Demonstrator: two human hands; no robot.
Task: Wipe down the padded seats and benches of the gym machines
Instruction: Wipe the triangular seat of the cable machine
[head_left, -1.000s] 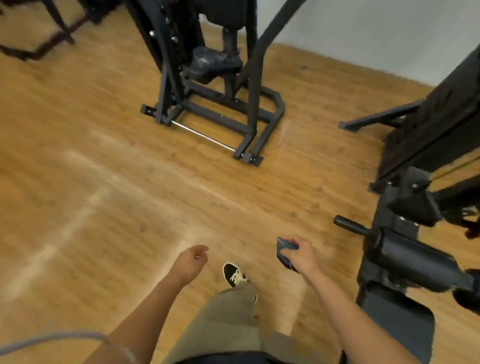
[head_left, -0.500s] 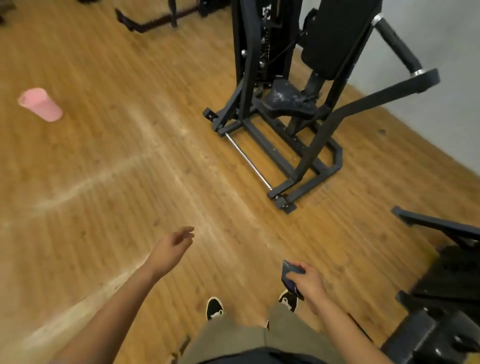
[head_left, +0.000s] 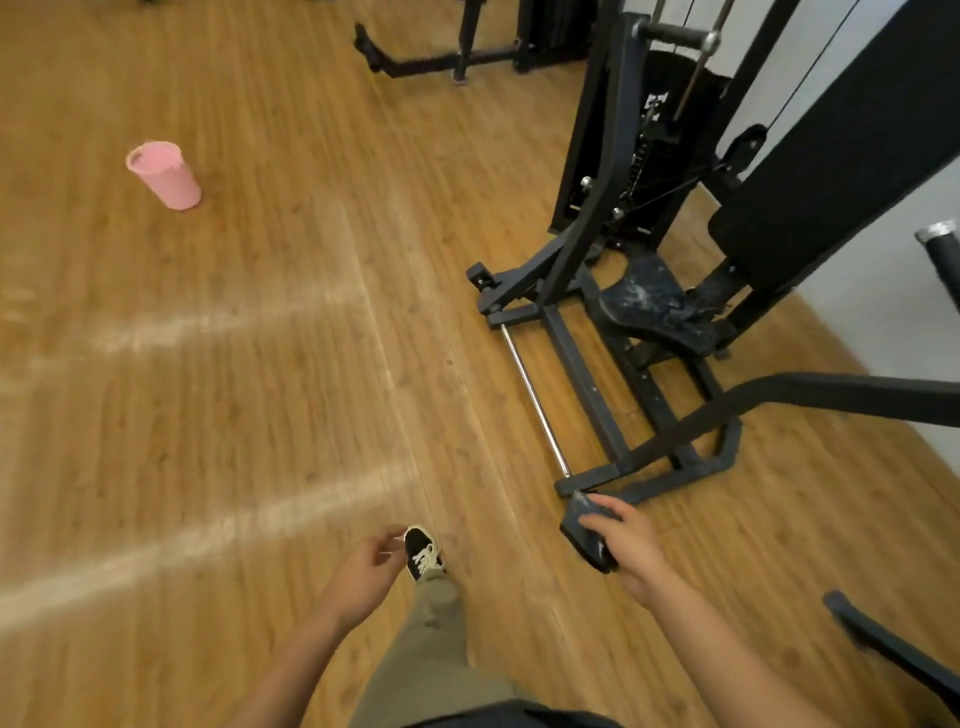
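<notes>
Clutching cloth (head_left: 586, 531) in right hand (head_left: 631, 545) — kept ready, likely, for the dusty seat (head_left: 654, 306) ahead. Holding nothing in left hand (head_left: 363, 567) — loosely curled.

We record a wood-plank floor (head_left: 260, 415) marked with pale scuffed streaks. The gym machine (head_left: 613, 332) stands on it by a dark steel base. Well left of the machine stands a pink cup (head_left: 165, 175). Beyond the machine lies a second dark frame (head_left: 441, 60). Near the machine's closest corner, a black shoe (head_left: 423, 553) is planted.
</notes>
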